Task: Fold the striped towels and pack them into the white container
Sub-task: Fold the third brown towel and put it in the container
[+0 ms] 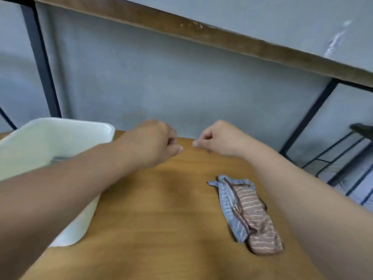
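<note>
Two crumpled striped towels lie together on the wooden table at the right: a brown one point(256, 217) on top of a blue one point(229, 201). The white container point(60, 130) stands at the left, and something grey shows inside it behind my left forearm. My left hand point(157, 142) and my right hand point(220, 140) hover side by side over the far edge of the table, beyond the towels. Both are curled into loose fists with fingertips pinched, and I see nothing in either.
The wooden table point(161, 219) ends just past my hands. Beyond it are a grey floor, another table's brown edge point(201, 35) and black metal frame legs point(42, 63). A black wire rack point(343, 158) stands at the right.
</note>
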`<state>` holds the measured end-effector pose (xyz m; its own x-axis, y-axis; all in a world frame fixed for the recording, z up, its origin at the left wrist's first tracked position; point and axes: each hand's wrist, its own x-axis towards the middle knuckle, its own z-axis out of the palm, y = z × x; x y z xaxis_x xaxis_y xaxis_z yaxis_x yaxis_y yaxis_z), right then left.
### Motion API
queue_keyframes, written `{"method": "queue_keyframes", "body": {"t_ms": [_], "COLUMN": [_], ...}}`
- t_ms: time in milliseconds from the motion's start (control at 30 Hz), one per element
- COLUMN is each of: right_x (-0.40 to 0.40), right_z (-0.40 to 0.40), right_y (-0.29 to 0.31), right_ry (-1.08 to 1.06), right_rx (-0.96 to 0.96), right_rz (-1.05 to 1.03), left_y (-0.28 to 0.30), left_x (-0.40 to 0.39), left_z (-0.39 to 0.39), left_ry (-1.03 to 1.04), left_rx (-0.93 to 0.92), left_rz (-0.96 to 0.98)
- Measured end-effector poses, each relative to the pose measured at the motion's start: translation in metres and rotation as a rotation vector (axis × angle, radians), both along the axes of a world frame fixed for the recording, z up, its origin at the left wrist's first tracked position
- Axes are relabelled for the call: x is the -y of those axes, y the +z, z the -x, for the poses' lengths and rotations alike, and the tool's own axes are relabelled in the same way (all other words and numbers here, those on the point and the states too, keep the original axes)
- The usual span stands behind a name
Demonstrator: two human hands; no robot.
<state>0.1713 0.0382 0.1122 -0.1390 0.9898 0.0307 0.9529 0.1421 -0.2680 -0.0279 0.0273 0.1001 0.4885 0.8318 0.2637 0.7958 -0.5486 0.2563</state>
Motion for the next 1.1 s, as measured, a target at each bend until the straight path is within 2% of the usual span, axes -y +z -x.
{"method": "queue_keyframes", "body": {"t_ms": [133,267,433,533,667,733,833,900,967,1033,1100], "right_x": [0.046,0.091,0.129,0.132,0.131,0.128,0.123,0.121,0.121,0.122,0.124], "right_z": [-0.086,-0.13,-0.14,-0.139,-0.142,-0.145,-0.147,-0.146,-0.142,-0.138,-0.135], "right_y": [-0.04,-0.077,-0.123,-0.14,-0.127,-0.115,-0.107,-0.102,-0.095,-0.088,-0.083], "right_ry": [-0.183,-0.259,-0.423,-0.47,-0.553,-0.605,-0.692,-0.703,-0.661,-0.602,-0.551], "right_rx": [0.006,0.118,0.215,0.166,-0.126,-0.421,-0.968,-1.213,-1.312,-1.322,-1.295], "right_rz": [0.206,0.36,0.4,0.366,0.347,0.335,0.295,0.261,0.241,0.222,0.181], "left_y": [-0.065,-0.126,-0.159,-0.157,-0.146,-0.137,-0.129,-0.129,-0.128,-0.124,-0.117], "left_x": [0.023,0.047,0.06,0.059,0.061,0.066,0.081,0.092,0.099,0.1,0.094], "left_z": [-0.085,-0.143,-0.168,-0.174,-0.179,-0.184,-0.192,-0.195,-0.198,-0.199,-0.197], "left_ry": [-0.118,-0.139,-0.109,-0.118,-0.132,-0.102,-0.085,-0.106,-0.104,-0.06,-0.018], "left_rx": [0.03,0.064,0.118,0.171,0.206,0.322,0.619,0.677,0.652,0.677,0.779], "left_rz": [0.347,0.532,0.549,0.541,0.468,0.548,0.844,0.895,0.736,0.62,0.694]}}
